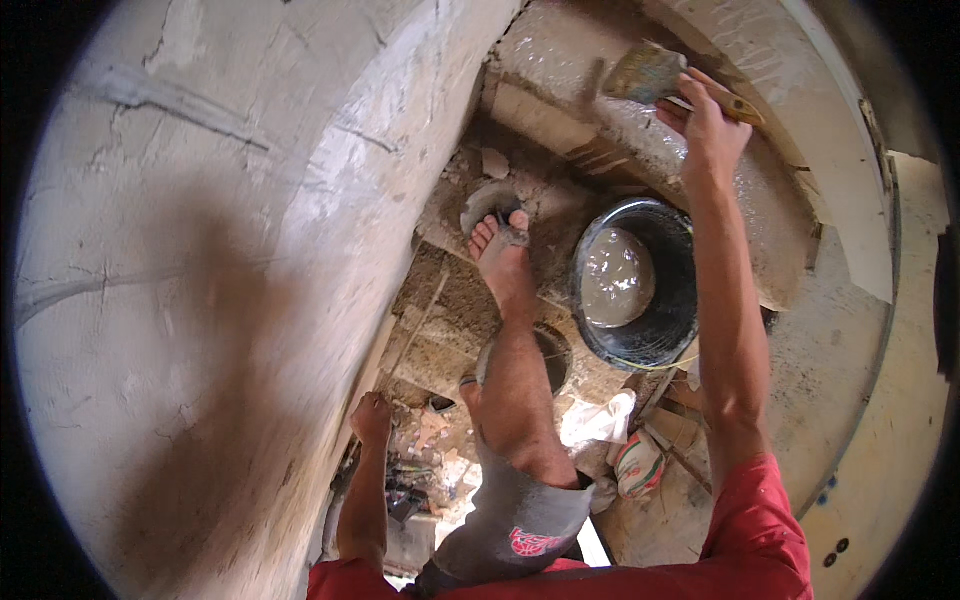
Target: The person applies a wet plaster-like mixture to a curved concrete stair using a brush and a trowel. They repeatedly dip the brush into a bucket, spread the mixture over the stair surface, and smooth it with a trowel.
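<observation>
My right hand (708, 118) is raised at the upper right and closed around the handle of a wide paintbrush (645, 75). Grey slurry coats its bristles, which point left over a wet, glossy ledge (655, 150). Below the ledge stands a black bucket (682, 262) with watery grey slurry (616, 280) in it. Low on the left, my left hand (372, 418) is closed beside the foot of the plastered wall, by a narrow edge; whatever it grips is too small to make out.
A cracked plaster wall (180, 200) fills the left side. My sandalled foot (503, 250) rests on a rough, dirty step. Behind my leg sits a second round container (553, 355). A crumpled printed sack (638, 465) and rubble lie lower down. A pale curved panel (850, 170) borders the right.
</observation>
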Demonstrator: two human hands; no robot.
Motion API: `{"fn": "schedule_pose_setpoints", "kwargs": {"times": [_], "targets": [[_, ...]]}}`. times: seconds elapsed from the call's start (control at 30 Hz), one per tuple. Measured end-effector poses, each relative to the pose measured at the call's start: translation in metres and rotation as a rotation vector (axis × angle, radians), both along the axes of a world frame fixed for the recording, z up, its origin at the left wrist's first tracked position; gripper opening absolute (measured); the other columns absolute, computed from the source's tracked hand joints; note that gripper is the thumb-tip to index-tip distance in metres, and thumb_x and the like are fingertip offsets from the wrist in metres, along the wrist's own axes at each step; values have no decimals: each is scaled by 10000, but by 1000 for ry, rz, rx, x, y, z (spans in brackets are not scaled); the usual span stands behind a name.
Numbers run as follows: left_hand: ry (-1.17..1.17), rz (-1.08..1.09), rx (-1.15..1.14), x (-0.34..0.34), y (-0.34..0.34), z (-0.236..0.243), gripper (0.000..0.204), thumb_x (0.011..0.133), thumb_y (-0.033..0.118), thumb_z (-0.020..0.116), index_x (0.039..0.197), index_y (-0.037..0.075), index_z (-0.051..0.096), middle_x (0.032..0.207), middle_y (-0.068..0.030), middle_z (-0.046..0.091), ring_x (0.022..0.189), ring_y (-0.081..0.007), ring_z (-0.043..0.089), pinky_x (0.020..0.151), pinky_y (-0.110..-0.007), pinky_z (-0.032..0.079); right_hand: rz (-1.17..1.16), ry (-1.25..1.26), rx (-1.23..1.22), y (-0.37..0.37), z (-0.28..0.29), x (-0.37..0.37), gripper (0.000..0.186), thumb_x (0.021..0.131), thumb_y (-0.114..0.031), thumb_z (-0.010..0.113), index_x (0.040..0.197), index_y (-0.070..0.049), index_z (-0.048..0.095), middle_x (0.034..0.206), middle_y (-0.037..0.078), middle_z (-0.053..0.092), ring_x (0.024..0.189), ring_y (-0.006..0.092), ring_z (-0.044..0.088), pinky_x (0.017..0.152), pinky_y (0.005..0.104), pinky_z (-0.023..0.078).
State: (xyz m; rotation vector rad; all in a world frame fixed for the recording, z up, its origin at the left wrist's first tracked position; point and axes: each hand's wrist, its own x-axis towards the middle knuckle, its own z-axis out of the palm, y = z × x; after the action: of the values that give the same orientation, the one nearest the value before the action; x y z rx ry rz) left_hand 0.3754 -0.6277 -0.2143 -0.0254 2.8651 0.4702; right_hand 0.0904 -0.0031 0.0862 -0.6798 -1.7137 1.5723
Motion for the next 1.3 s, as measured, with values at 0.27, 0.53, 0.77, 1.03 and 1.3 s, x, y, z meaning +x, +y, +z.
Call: {"fn": "schedule_pose_setpoints", "kwargs": {"times": [0.27, 0.53, 0.77, 1.03, 1.3], "targets": [[-161, 320, -59, -29, 59, -38, 154, 926, 266, 717, 973, 122, 741, 920, -139, 780, 845, -380, 744, 740, -523, 563, 208, -108, -242, -12, -34, -39, 360, 925, -109, 742, 1233, 64, 672, 1176, 193, 713, 787, 312, 763, 674, 401, 683], [-219, 484, -217, -38, 77, -85, 172, 953, 288, 690, 1049, 154, 737, 1051, -121, 783, 941, -374, 747, 794, -539, 572, -327, -214, -88, 72, -28, 162, 354, 975, -165, 711, 1265, 35, 682, 1095, 142, 715, 816, 278, 753, 681, 378, 662], [-217, 634, -344, -62, 73, -84, 456, 942, 279, 742, 1358, 109, 661, 1241, -198, 726, 1110, -410, 693, 945, -515, 548, -54, -671, -39, -9, -99, 297, 367, 930, -174, 728, 1240, 21, 711, 940, 109, 746, 784, 184, 719, 698, 348, 603], [-138, 633, -124, -62, 77, -128, 808, 922, 398, 770, 1472, -114, 472, 1413, -332, 587, 1277, -470, 600, 1089, -531, 486, 66, -901, 309, -7, -202, 266, 301, 855, -95, 737, 1141, -5, 764, 849, 155, 783, 767, 188, 749, 744, 337, 573], [-373, 1565, 1165, -74, 70, -160, 623, 1095, 452, 448, 1647, 207, 294, 1710, -15, 326, 1437, -290, 514, 1093, -533, 507, 24, -613, -262, -22, -107, 233, 285, 862, -46, 733, 1127, 58, 743, 902, 119, 758, 749, 151, 717, 623, 291, 584]]}}
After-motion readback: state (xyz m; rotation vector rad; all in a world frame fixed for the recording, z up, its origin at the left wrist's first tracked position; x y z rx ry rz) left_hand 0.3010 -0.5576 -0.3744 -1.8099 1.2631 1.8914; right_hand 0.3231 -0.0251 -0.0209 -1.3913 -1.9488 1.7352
